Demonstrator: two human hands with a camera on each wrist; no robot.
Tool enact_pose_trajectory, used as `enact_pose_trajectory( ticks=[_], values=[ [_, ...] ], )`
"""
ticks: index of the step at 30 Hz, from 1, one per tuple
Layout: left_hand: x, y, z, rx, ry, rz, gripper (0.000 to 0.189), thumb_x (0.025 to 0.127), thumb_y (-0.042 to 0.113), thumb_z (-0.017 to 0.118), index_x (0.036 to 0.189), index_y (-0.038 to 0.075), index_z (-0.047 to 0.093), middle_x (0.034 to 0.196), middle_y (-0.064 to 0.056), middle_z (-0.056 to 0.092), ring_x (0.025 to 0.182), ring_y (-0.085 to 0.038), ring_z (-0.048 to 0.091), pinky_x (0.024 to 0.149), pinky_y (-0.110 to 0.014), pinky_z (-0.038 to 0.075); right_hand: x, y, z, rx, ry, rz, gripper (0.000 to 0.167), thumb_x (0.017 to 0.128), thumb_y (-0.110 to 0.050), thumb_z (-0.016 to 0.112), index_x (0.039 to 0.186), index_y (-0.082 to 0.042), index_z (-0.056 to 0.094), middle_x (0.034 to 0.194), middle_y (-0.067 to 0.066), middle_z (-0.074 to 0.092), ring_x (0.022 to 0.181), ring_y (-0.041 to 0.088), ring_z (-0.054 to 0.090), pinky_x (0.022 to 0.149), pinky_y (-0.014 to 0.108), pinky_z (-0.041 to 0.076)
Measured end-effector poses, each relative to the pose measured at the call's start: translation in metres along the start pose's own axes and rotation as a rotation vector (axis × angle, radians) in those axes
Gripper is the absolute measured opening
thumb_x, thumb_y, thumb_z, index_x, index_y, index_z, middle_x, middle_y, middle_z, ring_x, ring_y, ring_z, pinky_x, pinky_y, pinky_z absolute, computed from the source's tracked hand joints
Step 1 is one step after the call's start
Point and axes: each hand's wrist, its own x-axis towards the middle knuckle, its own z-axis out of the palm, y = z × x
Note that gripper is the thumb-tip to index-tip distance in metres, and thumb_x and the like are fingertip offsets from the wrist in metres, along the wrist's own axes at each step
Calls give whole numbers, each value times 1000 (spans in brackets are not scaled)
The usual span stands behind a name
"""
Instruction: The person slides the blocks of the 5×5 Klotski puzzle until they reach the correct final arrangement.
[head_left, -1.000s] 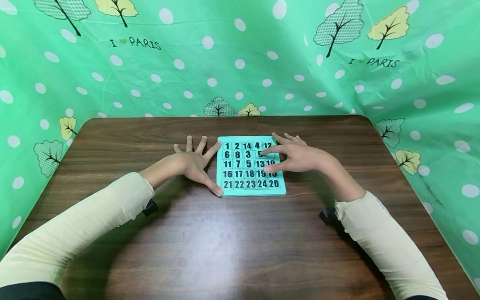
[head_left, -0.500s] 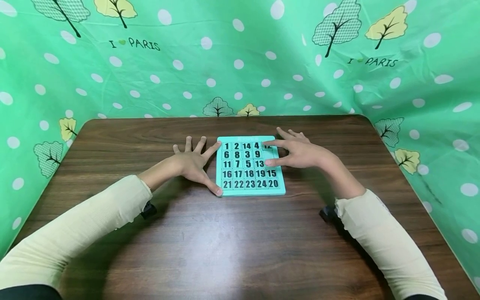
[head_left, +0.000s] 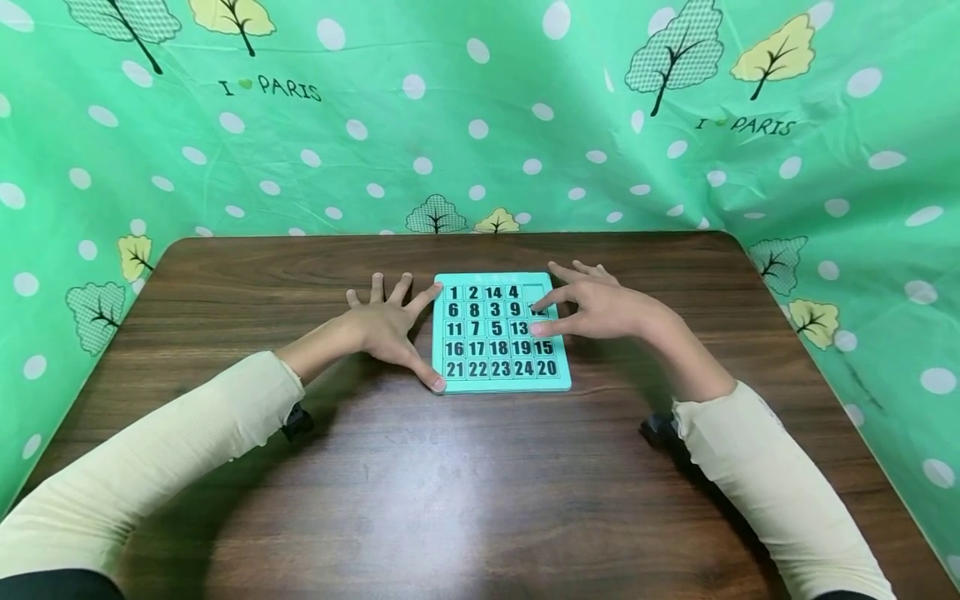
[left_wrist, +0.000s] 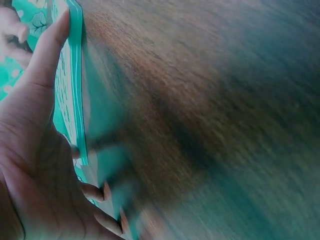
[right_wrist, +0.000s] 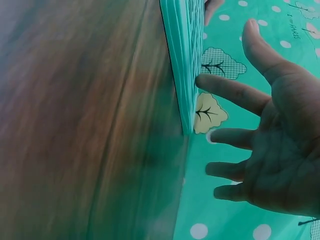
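Observation:
A turquoise sliding number puzzle (head_left: 491,278) lies flat on the table. My left hand (head_left: 381,327) is spread along its left side, thumb at the near left corner and index fingertip at the far left corner. Over the puzzle's right side is my right hand (head_left: 603,308), fingers extended. Its index fingertip touches the 12 tile (head_left: 545,312) in the second row, partly covering it. The top right cell (head_left: 536,288) holds no tile. The right thumb is over the third row beside 13, hiding the cell there. In the right wrist view, the index finger (right_wrist: 235,92) meets the puzzle's face.
The dark wooden table (head_left: 420,500) has a far edge against a green dotted curtain (head_left: 480,100) with tree prints. Pale sleeves (head_left: 225,408) cover both forearms, with a small black device (head_left: 297,421) under the left cuff and another (head_left: 656,431) under the right.
My right index finger has slid the 12 tile from the top right cell down into the second row, leaving the corner cell bare. The left hand stays put.

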Motion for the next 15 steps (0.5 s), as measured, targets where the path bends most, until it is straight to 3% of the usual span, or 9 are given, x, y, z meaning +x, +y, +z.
enact_pose_trajectory(
  ticks=[4,8,15],
  values=[
    [0,0,0,4,-5,0,165,64,96,87,180,43,-18,188,-23,-22,166,-65,-26,122,-97,-6,14,-2,3,-11,12,-15,65,106,-62,73,160,-27,67,189,25,13,173,62,5,135,84,1],
    [0,0,1,4,-7,-2,165,64,97,87,180,43,-18,188,-23,-22,166,-65,-26,122,-97,-6,24,-5,5,-20,-39,-8,74,106,-67,70,168,-30,57,190,24,8,173,62,3,135,83,0],
    [1,0,0,6,-10,-2,165,63,97,86,179,43,-18,188,-23,-23,166,-65,-26,121,-97,-6,16,6,-2,-31,-55,32,71,106,-69,69,166,-32,60,189,27,13,172,65,4,134,85,1]
  ],
)
